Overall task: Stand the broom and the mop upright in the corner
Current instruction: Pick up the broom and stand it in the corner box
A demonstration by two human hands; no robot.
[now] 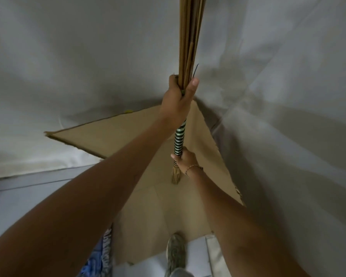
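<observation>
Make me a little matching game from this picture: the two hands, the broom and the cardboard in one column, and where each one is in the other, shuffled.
Column one:
1. left hand
2. right hand
3. broom
4. cardboard sheet

Column two:
A. flat on the floor in the corner
B. held upright, bristles pointing up
C. gripping low on the striped handle
D. gripping where the bristles meet the handle

Pairs: 1-D, 2-C, 3-B, 4-A
</observation>
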